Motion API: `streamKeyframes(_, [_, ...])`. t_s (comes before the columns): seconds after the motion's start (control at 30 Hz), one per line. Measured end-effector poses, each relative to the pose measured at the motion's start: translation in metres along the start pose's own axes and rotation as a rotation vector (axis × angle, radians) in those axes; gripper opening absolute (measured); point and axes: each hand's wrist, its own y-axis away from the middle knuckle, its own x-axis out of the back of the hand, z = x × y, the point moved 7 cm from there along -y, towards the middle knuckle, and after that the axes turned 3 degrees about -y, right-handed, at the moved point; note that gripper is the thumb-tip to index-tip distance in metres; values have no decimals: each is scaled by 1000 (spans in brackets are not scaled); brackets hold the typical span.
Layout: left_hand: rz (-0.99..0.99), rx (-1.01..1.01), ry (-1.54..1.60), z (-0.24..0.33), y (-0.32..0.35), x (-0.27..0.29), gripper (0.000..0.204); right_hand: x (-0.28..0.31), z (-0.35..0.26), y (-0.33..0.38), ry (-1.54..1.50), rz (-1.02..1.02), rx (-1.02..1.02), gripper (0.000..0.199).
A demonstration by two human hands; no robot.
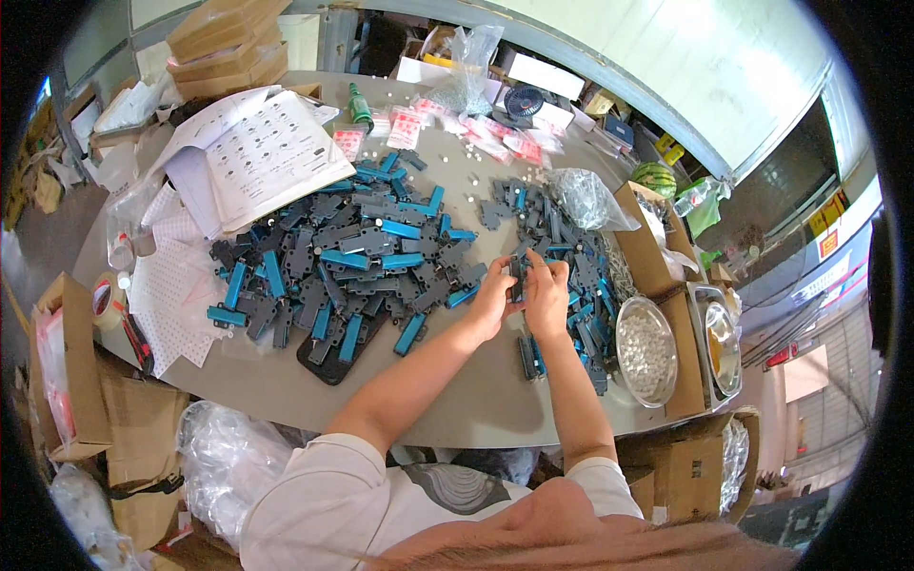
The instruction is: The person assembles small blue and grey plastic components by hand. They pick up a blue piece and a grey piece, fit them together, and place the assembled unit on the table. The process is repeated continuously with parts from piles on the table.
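My left hand [490, 303] and my right hand [549, 297] meet over the grey table [457, 400], both pinching one small dark grey plastic part [519, 276] between the fingertips. A big heap of dark grey and blue plastic parts [347, 262] spreads to the left of my hands. A second heap of the same parts [562, 238] lies just behind and to the right of them. A few assembled pieces [531, 357] sit under my right forearm.
A round metal bowl of small white pieces [645, 352] stands right of my hands, beside a metal tray [722, 347] and cardboard boxes [657, 247]. Printed sheets [267, 152], perforated white sheets [171, 285], a tape roll [107, 300], a green bottle [360, 107] and plastic bags [581, 195] ring the table.
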Motion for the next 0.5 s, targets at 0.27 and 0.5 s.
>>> streamKeyframes(0.27, [-34,15,-23,-7,0,-1,41,-15,5,1,41,23,42,33])
streamKeyframes(0.5, [17,-121,137,7,0,0,27,-28,-5,15,-393,-73,52,41])
